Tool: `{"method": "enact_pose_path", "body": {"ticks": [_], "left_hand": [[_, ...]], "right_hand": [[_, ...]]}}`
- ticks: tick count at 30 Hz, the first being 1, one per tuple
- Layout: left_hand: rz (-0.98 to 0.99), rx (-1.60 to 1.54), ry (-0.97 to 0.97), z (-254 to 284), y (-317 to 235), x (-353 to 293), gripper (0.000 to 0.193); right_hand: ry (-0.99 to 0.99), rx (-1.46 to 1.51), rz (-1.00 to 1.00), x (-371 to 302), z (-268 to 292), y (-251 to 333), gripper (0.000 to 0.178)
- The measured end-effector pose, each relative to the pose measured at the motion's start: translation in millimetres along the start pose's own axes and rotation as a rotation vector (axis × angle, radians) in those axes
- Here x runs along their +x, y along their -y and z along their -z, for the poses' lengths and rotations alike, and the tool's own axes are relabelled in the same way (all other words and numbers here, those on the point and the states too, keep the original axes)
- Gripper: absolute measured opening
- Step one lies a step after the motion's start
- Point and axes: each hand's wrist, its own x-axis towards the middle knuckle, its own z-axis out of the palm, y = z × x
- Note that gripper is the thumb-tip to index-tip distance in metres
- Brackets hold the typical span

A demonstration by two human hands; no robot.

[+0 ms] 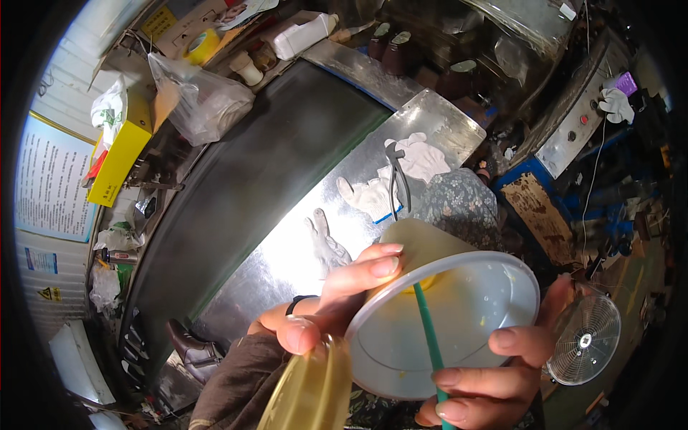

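Note:
My left hand (351, 287) is closed on the side of a translucent plastic tub (387, 351), tilted with its wide mouth toward me. A yellowish, ribbed translucent piece, like a lid (308, 390), is pinched under the same hand's thumb. My right hand (494, 380) grips a thin green stick (428, 326) between its fingers, with other fingers at the tub's rim. The stick reaches inside to something yellow at the bottom; its far end is hidden. Beyond the tub lie pliers (396, 172) and white gloves (369, 197) on a shiny metal surface.
A dark conveyor belt (251, 158) runs along the metal table (251, 279). Brown shoes (193, 351) stand at lower left. A clear plastic bag (201, 100), yellow box (122, 154) and tape roll (202, 47) sit at far left. A round fan (585, 340) is at right.

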Motion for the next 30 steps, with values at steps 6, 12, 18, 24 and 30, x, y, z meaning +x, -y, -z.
{"method": "enact_pose_path", "body": {"ticks": [6, 12, 18, 24, 30], "left_hand": [[-0.046, 0.02, 0.029, -3, -2, 0, 0.048], [-0.319, 0.023, -0.091, -15, 28, -6, 0.038], [-0.31, -0.04, -0.145, -17, 24, -2, 0.038], [-0.237, -0.031, -0.023, -9, 12, -7, 0.038], [-0.115, -0.006, -0.043, -11, 7, -7, 0.038]], "right_hand": [[-0.088, -0.068, 0.116, -6, -1, -11, 0.017], [0.014, -0.082, 0.125, -4, 8, -12, 0.018], [0.01, -0.059, 0.291, -7, 11, -31, 0.018], [0.205, 0.059, 0.704, 26, 20, -60, 0.021], [0.093, 0.106, 0.41, 13, 7, -35, 0.021]]}}
